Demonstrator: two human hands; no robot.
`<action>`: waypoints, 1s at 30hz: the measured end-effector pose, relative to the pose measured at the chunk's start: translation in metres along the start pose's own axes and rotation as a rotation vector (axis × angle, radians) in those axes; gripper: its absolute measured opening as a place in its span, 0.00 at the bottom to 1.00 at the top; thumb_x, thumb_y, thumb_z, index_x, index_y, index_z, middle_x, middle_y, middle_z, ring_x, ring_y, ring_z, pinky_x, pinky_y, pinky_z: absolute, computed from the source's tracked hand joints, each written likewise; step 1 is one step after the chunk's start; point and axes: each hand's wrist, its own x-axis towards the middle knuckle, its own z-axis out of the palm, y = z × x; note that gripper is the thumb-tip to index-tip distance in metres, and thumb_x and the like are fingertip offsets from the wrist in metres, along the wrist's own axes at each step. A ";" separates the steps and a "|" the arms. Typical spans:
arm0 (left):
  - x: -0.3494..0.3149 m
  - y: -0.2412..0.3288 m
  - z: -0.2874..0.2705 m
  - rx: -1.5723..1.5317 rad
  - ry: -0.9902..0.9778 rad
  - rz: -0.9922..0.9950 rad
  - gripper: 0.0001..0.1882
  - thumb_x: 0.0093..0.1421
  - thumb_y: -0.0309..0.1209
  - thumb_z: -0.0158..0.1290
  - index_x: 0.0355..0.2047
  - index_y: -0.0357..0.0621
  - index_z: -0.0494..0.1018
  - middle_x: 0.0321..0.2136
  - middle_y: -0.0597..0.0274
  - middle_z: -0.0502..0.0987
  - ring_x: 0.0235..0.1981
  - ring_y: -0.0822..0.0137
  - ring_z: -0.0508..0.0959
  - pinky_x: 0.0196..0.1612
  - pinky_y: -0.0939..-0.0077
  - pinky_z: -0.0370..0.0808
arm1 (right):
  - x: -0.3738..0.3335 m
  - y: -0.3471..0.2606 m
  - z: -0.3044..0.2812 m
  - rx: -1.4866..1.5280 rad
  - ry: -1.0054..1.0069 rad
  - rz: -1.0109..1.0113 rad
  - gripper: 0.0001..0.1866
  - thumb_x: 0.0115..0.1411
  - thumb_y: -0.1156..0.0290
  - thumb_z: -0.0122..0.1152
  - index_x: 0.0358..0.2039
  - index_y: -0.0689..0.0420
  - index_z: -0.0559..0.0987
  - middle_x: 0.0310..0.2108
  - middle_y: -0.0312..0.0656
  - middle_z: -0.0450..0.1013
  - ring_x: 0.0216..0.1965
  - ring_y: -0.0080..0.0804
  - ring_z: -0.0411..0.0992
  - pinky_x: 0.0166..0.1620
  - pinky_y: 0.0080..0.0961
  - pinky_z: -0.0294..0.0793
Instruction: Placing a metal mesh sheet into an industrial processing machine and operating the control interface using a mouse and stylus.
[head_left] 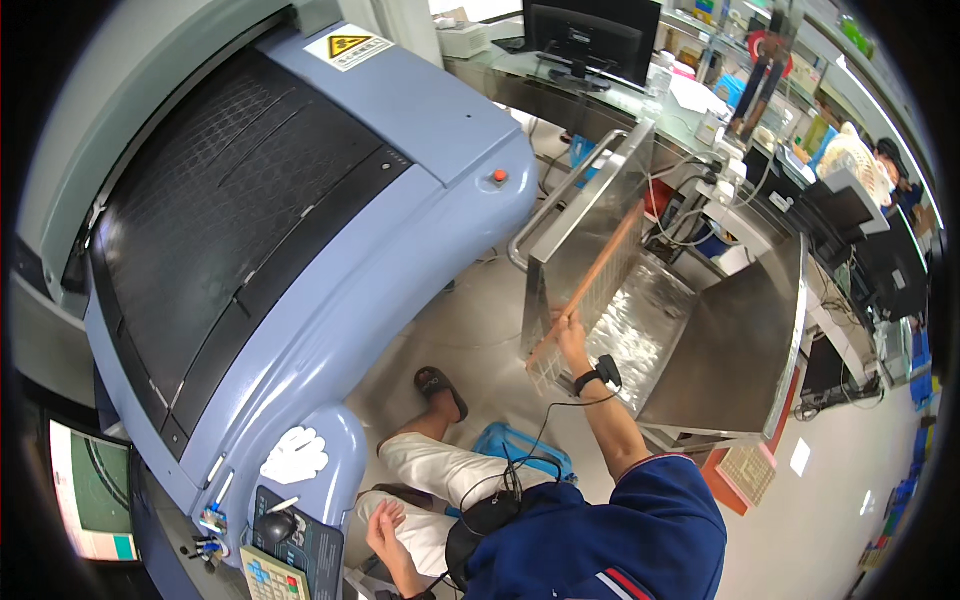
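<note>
Orange-edged panel (597, 270) in the grip of right fingers (564, 324), left fingers (386, 514) loosely parted.

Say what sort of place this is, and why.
Likely a workshop or production room: there's a large blue-grey machine with a red button and yellow warning sign, a metal cart near it, and a black monitor.

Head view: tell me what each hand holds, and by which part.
Right hand: a panel, by its orange edge, near the lower end. Left hand: nothing visible.
</note>
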 end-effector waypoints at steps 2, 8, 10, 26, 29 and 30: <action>-0.030 -0.003 -0.008 -0.002 0.097 0.003 0.24 0.72 0.39 0.47 0.55 0.28 0.71 0.45 0.41 0.80 0.43 0.54 0.83 0.45 0.67 0.79 | 0.003 -0.011 -0.001 -0.018 -0.029 0.024 0.20 0.71 0.65 0.48 0.59 0.62 0.68 0.38 0.51 0.79 0.35 0.41 0.79 0.38 0.34 0.77; -0.144 -0.053 -0.044 -0.118 0.585 -0.105 0.24 0.71 0.40 0.50 0.54 0.27 0.71 0.42 0.44 0.81 0.39 0.57 0.84 0.38 0.70 0.80 | 0.006 -0.029 0.038 0.107 -0.061 -0.159 0.13 0.68 0.67 0.53 0.46 0.59 0.80 0.33 0.40 0.80 0.31 0.29 0.76 0.34 0.31 0.75; -0.164 -0.050 -0.033 -0.233 0.743 -0.137 0.23 0.69 0.39 0.52 0.53 0.28 0.71 0.38 0.45 0.82 0.36 0.56 0.84 0.35 0.71 0.80 | 0.046 0.001 0.004 0.039 -0.028 -0.177 0.13 0.69 0.68 0.53 0.45 0.62 0.80 0.34 0.41 0.80 0.31 0.30 0.74 0.34 0.31 0.74; -0.381 -0.072 -0.048 -0.207 2.466 -0.019 0.48 0.63 0.38 0.63 0.69 0.30 0.43 0.70 0.44 0.50 0.65 0.55 0.61 0.69 0.61 0.58 | -0.203 -0.172 0.046 -0.030 -0.785 -0.816 0.22 0.71 0.71 0.47 0.61 0.71 0.69 0.62 0.57 0.67 0.62 0.45 0.67 0.63 0.40 0.66; -0.362 -0.086 -0.060 -0.423 2.570 -0.295 0.42 0.64 0.31 0.61 0.68 0.31 0.46 0.67 0.49 0.56 0.64 0.56 0.63 0.65 0.58 0.64 | -0.273 -0.267 0.073 0.008 -1.055 -0.753 0.24 0.72 0.72 0.46 0.65 0.69 0.64 0.68 0.58 0.58 0.69 0.48 0.59 0.69 0.44 0.58; -0.358 -0.081 -0.057 -0.439 2.566 -0.288 0.42 0.64 0.31 0.61 0.68 0.31 0.46 0.67 0.49 0.56 0.64 0.56 0.63 0.65 0.58 0.64 | -0.282 -0.276 0.083 0.135 -1.152 -0.716 0.24 0.72 0.71 0.47 0.65 0.68 0.66 0.67 0.57 0.61 0.68 0.46 0.61 0.68 0.40 0.60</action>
